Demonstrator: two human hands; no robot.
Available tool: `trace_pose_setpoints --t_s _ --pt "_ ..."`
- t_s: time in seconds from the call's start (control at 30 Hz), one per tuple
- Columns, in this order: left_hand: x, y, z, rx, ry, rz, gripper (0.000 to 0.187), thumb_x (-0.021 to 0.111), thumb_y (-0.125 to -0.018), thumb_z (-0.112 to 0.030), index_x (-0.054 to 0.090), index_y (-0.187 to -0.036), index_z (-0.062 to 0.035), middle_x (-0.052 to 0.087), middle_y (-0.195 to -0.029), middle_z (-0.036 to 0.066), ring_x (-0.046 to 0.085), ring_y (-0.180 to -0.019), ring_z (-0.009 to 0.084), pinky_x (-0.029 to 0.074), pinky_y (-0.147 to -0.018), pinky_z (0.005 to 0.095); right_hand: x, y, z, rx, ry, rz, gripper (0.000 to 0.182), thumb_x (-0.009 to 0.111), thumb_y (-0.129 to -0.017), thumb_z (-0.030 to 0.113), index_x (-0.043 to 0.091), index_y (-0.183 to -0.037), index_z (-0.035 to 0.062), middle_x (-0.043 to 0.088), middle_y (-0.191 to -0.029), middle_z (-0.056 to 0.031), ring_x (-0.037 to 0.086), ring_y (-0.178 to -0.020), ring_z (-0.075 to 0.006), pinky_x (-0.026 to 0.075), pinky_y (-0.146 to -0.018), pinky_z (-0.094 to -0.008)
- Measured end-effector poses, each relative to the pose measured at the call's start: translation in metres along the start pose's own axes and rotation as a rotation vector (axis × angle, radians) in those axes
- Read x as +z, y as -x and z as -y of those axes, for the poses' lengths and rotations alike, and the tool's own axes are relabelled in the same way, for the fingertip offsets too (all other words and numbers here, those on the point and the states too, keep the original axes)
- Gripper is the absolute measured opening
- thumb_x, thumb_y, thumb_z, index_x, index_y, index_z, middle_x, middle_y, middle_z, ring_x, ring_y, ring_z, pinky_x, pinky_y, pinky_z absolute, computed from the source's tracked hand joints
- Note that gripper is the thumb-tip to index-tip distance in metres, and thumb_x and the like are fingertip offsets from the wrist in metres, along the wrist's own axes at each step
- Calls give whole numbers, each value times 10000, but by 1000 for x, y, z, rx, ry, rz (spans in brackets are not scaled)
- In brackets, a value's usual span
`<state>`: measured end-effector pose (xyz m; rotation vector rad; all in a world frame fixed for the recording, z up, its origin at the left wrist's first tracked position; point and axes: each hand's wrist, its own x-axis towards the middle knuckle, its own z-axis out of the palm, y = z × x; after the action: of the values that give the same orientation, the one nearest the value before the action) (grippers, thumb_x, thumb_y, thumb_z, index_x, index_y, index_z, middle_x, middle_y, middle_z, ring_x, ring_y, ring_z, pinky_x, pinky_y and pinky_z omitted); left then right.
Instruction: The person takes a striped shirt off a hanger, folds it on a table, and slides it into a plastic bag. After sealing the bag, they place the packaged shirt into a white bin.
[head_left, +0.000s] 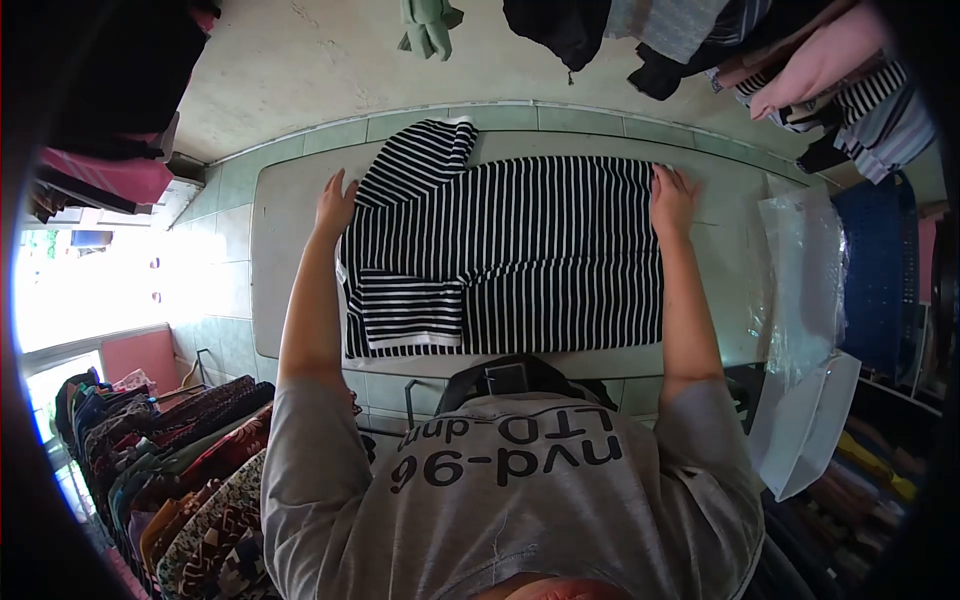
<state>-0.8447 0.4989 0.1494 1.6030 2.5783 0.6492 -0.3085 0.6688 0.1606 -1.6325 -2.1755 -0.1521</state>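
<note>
A black-and-white striped shirt (pixel 560 250) lies flat on a pale table (pixel 715 290). Its near sleeve (pixel 412 308) is folded inward over the body, while the far sleeve (pixel 420 160) sticks out past the table's far edge. My left hand (pixel 337 205) rests at the shirt's left edge by the far sleeve, fingers stretched out. At the far right corner of the shirt, my right hand (pixel 674 198) touches the edge with its fingers apart. Neither hand lifts the fabric.
Clear plastic bags (pixel 800 260) lie at the table's right end, above a white bin (pixel 805 425). A blue crate (pixel 875 270) stands farther right. Clothes hang on a rack (pixel 190 470) at lower left and along the wall (pixel 350 60). A bright opening is at left.
</note>
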Motion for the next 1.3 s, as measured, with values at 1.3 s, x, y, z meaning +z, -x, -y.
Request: trace_pose_setpoints --t_s 1.3 --pt "-112 181 -14 164 151 997 161 543 -789 2 669 -871 -55 661 -864 108 613 -738 226 480 -707 332 -70 173 6 118 206 28 392 613 -693 41 636 -1044 214 560 -971 0 490 -989 -219 323 -945 -447"
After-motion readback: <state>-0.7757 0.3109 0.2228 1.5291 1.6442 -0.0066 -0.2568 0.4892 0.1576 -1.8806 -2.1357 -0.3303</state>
